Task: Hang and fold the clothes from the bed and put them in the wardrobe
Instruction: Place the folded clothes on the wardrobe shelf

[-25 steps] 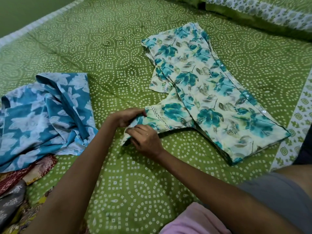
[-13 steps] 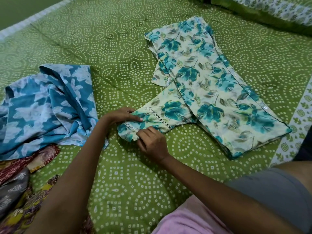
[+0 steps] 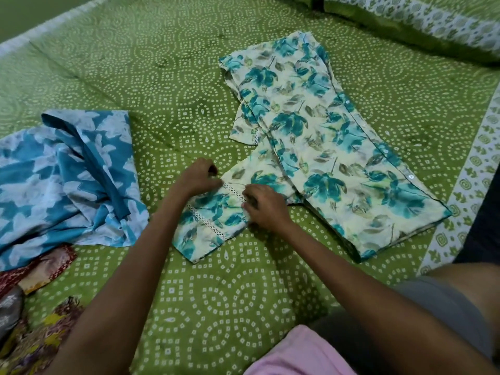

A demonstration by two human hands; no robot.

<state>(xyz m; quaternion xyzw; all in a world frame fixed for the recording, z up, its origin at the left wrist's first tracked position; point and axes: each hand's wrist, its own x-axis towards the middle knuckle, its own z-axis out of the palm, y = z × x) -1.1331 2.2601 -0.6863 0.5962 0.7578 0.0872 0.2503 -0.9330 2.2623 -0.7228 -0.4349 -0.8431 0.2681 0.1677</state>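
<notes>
A cream top with teal flowers point(image 3: 324, 136) lies folded lengthwise on the green bedsheet point(image 3: 167, 77), its buttons along the right edge. One sleeve point(image 3: 213, 226) with white lace bands sticks out toward me at the lower left. My left hand point(image 3: 198, 177) pinches the sleeve's upper edge near the lace. At the sleeve's lower edge, close to the armpit, my right hand point(image 3: 263, 205) grips the cloth with curled fingers.
A crumpled blue garment with pale flowers point(image 3: 62, 180) lies to the left. More clothes, red, grey and yellow-patterned point(image 3: 32, 320), are piled at the lower left. A green pillow point(image 3: 422, 25) lies at the far right. A pink cloth point(image 3: 295, 355) is near my lap.
The sleeve has been drawn out from a bunched fold and spread flat toward me. Both hands moved apart along it, the left upward, the right toward the armpit.
</notes>
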